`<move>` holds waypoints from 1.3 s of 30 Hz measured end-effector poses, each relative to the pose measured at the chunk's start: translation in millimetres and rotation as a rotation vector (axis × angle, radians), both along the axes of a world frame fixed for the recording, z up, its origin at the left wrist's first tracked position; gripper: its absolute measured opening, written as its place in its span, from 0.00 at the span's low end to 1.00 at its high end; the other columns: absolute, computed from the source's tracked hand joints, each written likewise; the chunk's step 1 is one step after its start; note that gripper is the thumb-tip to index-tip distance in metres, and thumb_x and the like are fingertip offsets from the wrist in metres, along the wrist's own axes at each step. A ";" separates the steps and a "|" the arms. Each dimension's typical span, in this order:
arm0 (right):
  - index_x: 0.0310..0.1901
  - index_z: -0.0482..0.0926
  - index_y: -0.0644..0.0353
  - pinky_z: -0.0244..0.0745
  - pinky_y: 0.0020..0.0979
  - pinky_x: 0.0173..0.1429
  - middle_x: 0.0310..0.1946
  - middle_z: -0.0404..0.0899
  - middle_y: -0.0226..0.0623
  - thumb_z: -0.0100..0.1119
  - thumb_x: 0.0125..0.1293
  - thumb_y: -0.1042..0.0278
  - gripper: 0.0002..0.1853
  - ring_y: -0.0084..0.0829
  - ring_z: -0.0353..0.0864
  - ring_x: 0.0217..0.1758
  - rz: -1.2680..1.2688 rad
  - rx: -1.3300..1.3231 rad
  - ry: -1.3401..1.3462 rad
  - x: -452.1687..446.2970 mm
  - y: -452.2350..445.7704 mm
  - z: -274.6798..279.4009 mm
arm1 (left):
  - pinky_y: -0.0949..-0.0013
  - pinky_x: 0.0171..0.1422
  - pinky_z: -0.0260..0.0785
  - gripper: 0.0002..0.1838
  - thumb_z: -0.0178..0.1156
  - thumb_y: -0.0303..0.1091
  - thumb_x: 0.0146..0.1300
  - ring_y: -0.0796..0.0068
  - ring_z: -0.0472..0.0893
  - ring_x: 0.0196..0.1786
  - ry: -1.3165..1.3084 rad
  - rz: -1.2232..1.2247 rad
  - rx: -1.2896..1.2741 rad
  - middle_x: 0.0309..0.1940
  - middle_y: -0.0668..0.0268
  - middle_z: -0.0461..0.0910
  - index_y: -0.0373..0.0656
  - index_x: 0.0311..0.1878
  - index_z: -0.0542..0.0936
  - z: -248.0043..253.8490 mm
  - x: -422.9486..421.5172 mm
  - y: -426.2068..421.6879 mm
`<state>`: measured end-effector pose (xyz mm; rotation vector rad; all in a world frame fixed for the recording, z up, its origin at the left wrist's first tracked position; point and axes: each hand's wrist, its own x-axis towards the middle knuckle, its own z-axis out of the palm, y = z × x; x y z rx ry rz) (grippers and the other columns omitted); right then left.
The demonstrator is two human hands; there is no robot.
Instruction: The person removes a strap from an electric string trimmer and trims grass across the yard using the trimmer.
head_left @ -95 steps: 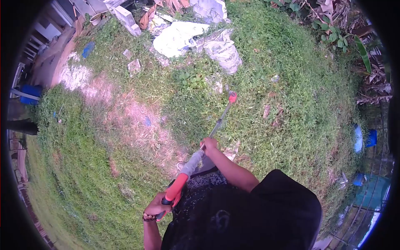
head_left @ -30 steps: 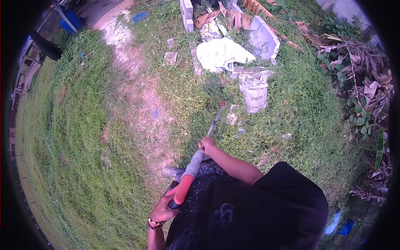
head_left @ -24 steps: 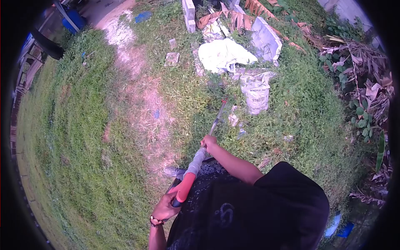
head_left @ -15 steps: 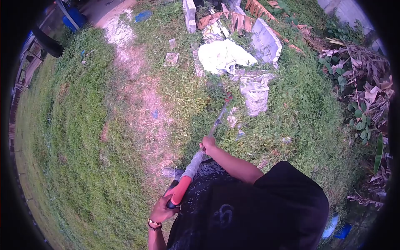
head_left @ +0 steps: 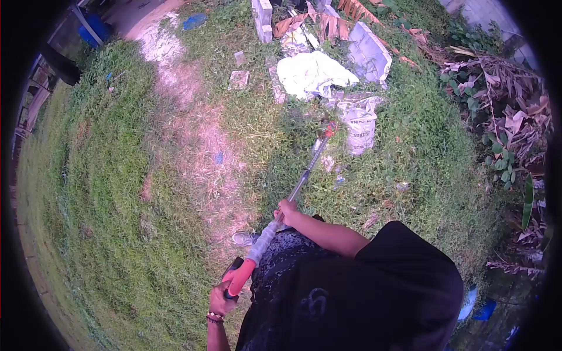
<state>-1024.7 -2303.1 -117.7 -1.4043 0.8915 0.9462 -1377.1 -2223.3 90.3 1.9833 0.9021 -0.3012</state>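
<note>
A cordless grass trimmer [head_left: 266,237] slants across the lower middle, with a red and black rear housing, clear wrapping around the upper shaft and a long metal pole. My left hand [head_left: 222,299], with beaded bracelets at the wrist, is closed round its rear handle. Farther up, my right hand [head_left: 285,213] is wrapped round the shaft. The red trimmer head [head_left: 331,128] is low over the grass, just left of a white printed sack [head_left: 359,128]. Whether the head is spinning cannot be seen.
A white sheet [head_left: 313,74] lies among concrete blocks [head_left: 370,52] beyond the sack. Dry leaves [head_left: 515,120] are heaped along the right. A worn dirt path [head_left: 202,134] runs through the grass at left. A small block [head_left: 239,80] sits beside it.
The trimmer head has swung right, closer to the printed sack. My right hand has shifted slightly left and down, and the rear housing has moved a little left. Both hands keep their hold.
</note>
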 end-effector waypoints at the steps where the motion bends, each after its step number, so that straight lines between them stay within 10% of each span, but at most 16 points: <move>1: 0.36 0.65 0.62 0.76 0.40 0.28 0.27 0.65 0.40 0.50 0.58 0.68 0.09 0.35 0.72 0.23 -0.013 0.002 0.000 -7.9 1.4 0.6 | 0.59 0.39 0.73 0.14 0.63 0.27 0.39 0.52 0.81 0.34 -0.015 0.004 -0.025 0.29 0.55 0.80 0.42 0.34 0.78 -7.5 -11.7 10.1; 12: 0.36 0.65 0.63 0.75 0.40 0.26 0.26 0.65 0.41 0.48 0.59 0.68 0.08 0.34 0.69 0.20 -0.098 -0.215 0.005 -46.0 34.5 28.7 | 0.58 0.40 0.74 0.15 0.61 0.25 0.44 0.50 0.81 0.37 -0.176 -0.006 0.052 0.33 0.53 0.82 0.42 0.39 0.80 -26.3 -50.6 71.5; 28: 0.30 0.67 0.62 0.76 0.43 0.27 0.23 0.68 0.38 0.46 0.62 0.73 0.04 0.35 0.73 0.22 0.426 0.053 0.029 -86.2 97.3 -22.6 | 0.57 0.29 0.68 0.06 0.56 0.26 0.42 0.44 0.78 0.27 -0.001 0.398 0.055 0.19 0.50 0.76 0.39 0.28 0.76 14.9 -60.1 -40.3; 39: 0.28 0.68 0.62 0.73 0.37 0.24 0.21 0.67 0.37 0.44 0.65 0.72 0.08 0.32 0.71 0.21 0.415 0.321 -0.059 -32.5 132.2 -14.3 | 0.55 0.37 0.71 0.17 0.57 0.26 0.41 0.45 0.80 0.34 0.026 0.426 0.119 0.26 0.49 0.79 0.41 0.40 0.80 24.8 11.8 -26.5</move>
